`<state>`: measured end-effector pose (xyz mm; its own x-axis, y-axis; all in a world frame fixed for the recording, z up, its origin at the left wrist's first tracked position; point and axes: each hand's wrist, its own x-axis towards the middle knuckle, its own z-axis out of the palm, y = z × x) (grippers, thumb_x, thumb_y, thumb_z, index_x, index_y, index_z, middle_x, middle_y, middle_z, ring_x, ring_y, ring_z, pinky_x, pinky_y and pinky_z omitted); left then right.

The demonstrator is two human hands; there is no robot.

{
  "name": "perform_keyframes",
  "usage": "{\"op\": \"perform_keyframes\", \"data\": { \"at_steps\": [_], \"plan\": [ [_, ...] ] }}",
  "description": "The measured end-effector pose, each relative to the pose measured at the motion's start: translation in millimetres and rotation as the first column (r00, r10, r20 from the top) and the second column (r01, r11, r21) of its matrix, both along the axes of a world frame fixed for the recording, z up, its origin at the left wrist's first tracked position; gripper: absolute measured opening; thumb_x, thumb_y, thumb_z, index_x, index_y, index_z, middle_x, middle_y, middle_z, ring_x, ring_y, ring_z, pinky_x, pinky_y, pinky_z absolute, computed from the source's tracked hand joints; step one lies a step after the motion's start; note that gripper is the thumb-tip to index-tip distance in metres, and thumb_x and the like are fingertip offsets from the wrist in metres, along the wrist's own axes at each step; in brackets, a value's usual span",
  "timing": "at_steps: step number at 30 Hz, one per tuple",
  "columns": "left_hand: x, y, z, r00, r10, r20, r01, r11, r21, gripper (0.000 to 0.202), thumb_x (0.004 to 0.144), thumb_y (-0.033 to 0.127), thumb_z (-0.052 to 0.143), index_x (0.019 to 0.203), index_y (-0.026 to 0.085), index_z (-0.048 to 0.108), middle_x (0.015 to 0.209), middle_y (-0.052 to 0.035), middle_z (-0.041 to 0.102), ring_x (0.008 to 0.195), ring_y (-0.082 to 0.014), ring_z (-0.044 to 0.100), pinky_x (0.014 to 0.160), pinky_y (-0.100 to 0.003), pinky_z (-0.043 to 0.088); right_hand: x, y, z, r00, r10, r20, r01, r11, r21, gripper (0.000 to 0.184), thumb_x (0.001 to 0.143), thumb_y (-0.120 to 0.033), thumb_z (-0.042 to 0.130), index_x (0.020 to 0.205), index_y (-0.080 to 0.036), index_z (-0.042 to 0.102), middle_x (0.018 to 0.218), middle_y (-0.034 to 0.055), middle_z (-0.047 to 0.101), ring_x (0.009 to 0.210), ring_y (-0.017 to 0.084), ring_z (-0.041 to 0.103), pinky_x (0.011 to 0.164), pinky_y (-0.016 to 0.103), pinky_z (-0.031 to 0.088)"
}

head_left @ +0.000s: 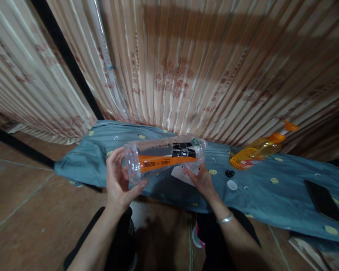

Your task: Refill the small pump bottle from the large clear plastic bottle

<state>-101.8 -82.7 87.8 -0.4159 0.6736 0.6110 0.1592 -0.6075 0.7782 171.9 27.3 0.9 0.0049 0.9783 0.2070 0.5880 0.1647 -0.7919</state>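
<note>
I hold a clear empty plastic bottle (164, 156) with an orange and black label sideways over the near edge of a table. My left hand (119, 184) cups its base end, fingers and thumb wrapped around it. My right hand (201, 180) grips the neck end from below; a silver bracelet circles that wrist. Under the right hand lies a white paper or cloth (181, 175). A small black cap (229, 173) and a white cap (232, 184) rest on the cloth just right of my right hand.
A blue-grey patterned cloth (271, 195) covers the table. An orange-filled pump bottle (257, 150) lies on its side at the back right. A dark phone (324, 201) lies at the far right. Striped curtains hang behind. Brown tiled floor lies to the left.
</note>
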Motion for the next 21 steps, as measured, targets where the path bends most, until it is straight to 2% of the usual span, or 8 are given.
{"op": "perform_keyframes", "data": {
  "at_steps": [3,8,16,21],
  "plan": [
    [0.3,0.0,0.2,1.0,0.018,0.021,-0.018,1.0,-0.015,0.099,0.055,0.047,0.107,0.143,0.032,0.065,0.137,-0.0083,0.067,0.131,-0.0327,0.064,0.097,-0.042,0.066,-0.2,0.3,-2.3,1.0,-0.011,0.015,0.011,1.0,0.017,0.053,0.082,-0.047,0.076,0.127,-0.023,0.061,0.114,0.0178,0.082,0.108,0.042,0.08,0.1,0.066,0.062],
    [1.3,-1.9,3.9,0.997,0.047,0.053,-0.042,0.994,-0.103,0.103,0.049,0.049,0.108,0.14,0.03,0.064,0.136,-0.0103,0.066,0.133,-0.0367,0.064,0.095,-0.043,0.065,-0.3,0.5,-3.8,1.0,-0.024,0.021,0.023,1.0,0.015,0.047,0.082,-0.046,0.075,0.123,-0.026,0.061,0.11,0.0148,0.083,0.106,0.041,0.081,0.099,0.066,0.063],
    [0.5,-0.8,5.4,0.998,0.041,0.037,-0.038,0.997,-0.072,0.101,0.05,0.048,0.108,0.14,0.032,0.065,0.133,-0.0104,0.067,0.129,-0.0369,0.065,0.091,-0.044,0.067,-0.6,-0.5,0.6,0.999,-0.016,0.031,0.016,1.0,-0.005,0.053,0.082,-0.048,0.076,0.125,-0.021,0.062,0.11,0.0174,0.081,0.107,0.042,0.081,0.096,0.061,0.064],
    [-0.1,-1.4,8.7,1.0,0.019,0.012,-0.018,0.998,-0.06,0.098,0.053,0.046,0.108,0.141,0.033,0.066,0.135,-0.0096,0.067,0.129,-0.0365,0.066,0.094,-0.045,0.067,-0.4,-0.1,-1.8,0.999,-0.025,0.041,0.025,1.0,0.0,0.05,0.083,-0.047,0.076,0.125,-0.024,0.062,0.112,0.0158,0.082,0.107,0.042,0.081,0.097,0.063,0.064]
  ]
}}
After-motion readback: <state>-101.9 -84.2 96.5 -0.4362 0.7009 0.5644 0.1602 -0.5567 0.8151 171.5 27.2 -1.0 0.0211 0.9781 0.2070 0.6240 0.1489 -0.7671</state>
